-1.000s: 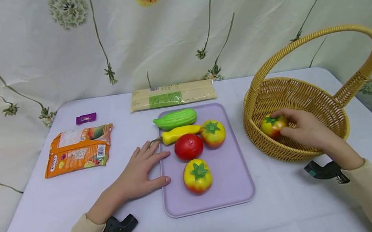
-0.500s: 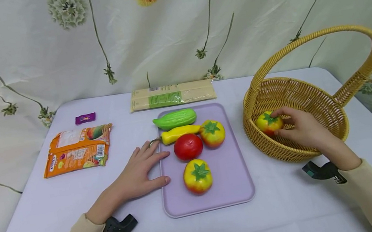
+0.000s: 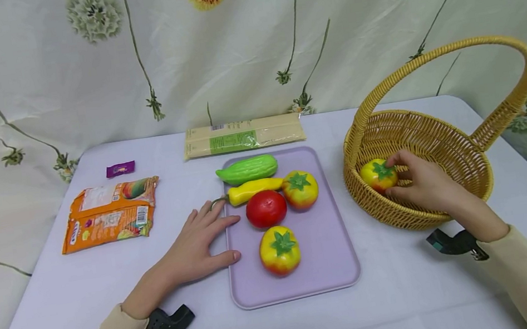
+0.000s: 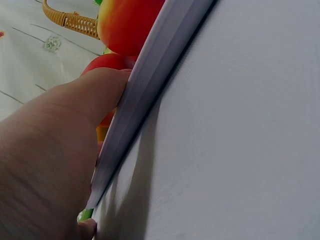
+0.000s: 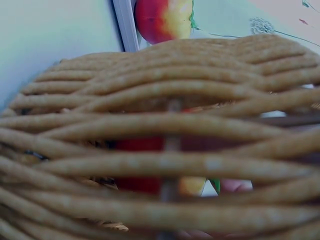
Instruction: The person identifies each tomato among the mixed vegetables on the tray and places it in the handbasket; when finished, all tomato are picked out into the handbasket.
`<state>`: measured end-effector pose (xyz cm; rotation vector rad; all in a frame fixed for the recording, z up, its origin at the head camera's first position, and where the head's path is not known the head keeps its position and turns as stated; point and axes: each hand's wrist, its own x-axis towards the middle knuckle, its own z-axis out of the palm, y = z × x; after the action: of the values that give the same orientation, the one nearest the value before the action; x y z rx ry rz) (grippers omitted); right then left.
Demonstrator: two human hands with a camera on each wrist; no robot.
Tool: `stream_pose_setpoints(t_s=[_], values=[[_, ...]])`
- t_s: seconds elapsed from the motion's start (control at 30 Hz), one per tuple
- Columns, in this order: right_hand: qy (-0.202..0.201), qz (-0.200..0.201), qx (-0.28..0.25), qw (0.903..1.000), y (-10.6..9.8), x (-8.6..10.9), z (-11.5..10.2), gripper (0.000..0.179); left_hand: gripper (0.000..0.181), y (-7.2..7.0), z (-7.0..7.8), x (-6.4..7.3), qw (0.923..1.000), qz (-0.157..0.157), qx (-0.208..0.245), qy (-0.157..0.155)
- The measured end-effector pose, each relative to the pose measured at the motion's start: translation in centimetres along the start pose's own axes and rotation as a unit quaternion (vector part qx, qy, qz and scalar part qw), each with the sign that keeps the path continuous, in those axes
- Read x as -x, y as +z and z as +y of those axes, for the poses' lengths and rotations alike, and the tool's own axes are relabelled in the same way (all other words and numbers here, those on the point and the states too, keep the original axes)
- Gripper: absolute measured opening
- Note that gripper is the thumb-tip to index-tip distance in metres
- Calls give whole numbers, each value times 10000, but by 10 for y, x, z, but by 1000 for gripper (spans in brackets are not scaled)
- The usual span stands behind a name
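My left hand (image 3: 199,246) lies spread across the left edge of the lilac tray (image 3: 326,268), its thumb and fingertips over the rim. On the tray are a green cucumber-like vegetable (image 3: 249,170), a yellow pepper (image 3: 253,189), a red tomato (image 3: 266,209) and two yellow-red persimmons (image 3: 279,250). My right hand (image 3: 422,181) reaches inside the wicker basket (image 3: 433,132) and holds another persimmon (image 3: 376,174) against its left inner wall, thumb and forefinger at the fruit's right side. Basket weave (image 5: 165,125) hides most of that hand in the right wrist view.
An orange snack packet (image 3: 111,214) and a small purple wrapped candy (image 3: 120,169) lie on the left of the white table. Behind the tray is a long beige packet (image 3: 243,135). The basket's tall handle (image 3: 459,44) arches above its opening. A flowered cloth (image 3: 247,48) hangs behind.
Inside the basket, the right hand has shifted the persimmon slightly to the left, against the wall. The left hand has stayed on the tray's edge.
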<state>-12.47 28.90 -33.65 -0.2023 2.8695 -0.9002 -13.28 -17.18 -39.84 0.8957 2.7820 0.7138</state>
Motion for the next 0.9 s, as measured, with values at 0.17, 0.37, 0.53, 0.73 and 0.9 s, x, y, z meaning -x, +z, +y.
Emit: stream_pose_setpoints(t_s=[0.17,0.37,0.53,0.73,0.9], values=[[2,29,-121,9999,-1,0,-1,51,66,1,-1,0,10000,16,-14,5],[8,0,-112,9999,-2,0,-2,53,66,1,-1,1,10000,42,-15,15],[11,-18,-180,9998,-2,1,-2,56,66,0,0,1,10000,57,-4,16],[-49,-70,-274,9996,-3,1,0,59,65,0,0,1,10000,71,-11,60],[-155,26,-119,9998,-8,3,-1,58,64,-1,0,1,9999,92,-41,98]])
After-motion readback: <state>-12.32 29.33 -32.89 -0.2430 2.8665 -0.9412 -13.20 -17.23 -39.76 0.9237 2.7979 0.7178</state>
